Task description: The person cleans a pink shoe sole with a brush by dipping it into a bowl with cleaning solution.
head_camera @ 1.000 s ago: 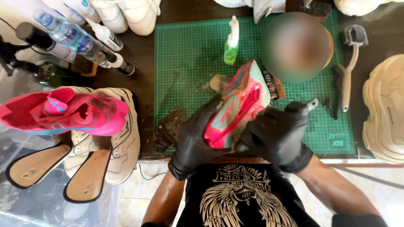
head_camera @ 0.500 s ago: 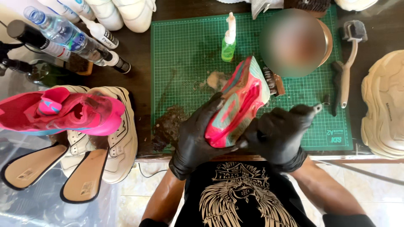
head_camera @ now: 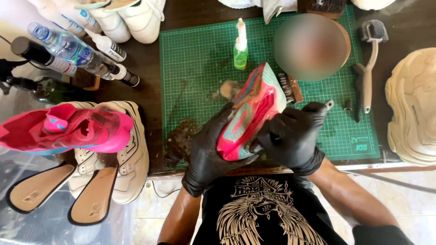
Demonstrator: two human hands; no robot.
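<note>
At the far left, 2 tan insoles (head_camera: 93,199) with black rims lie side by side, partly under a pink shoe (head_camera: 63,129) that rests on top of a white sneaker (head_camera: 131,159). Above these, several bottles (head_camera: 68,50) lie tilted on the dark worktop (head_camera: 150,77), and more white shoes (head_camera: 131,16) sit at the top edge.

A green cutting mat (head_camera: 200,63) covers the middle of the worktop, with brown dirt (head_camera: 181,136) smeared along its left lower part and a small green bottle (head_camera: 240,50) standing upright near its top.

The left hand (head_camera: 213,149), in a black glove, is wrapped around the lower side of a pink and teal shoe (head_camera: 252,113), fingers curled tight on it. The shoe is held up over the front edge of the mat, tilted with its sole facing the camera and its upper end toward a small brush (head_camera: 290,88) lying on the mat.

The right hand (head_camera: 293,134), also black-gloved, is closed against the right side of the shoe and grips a thin metal tool (head_camera: 328,105) whose tip sticks out past the knuckles.

Further right, a long-handled brush (head_camera: 370,59) lies on the mat's right edge. At the far right, a pale cream sole (head_camera: 413,104) rests on the worktop, well apart from the hands.
</note>
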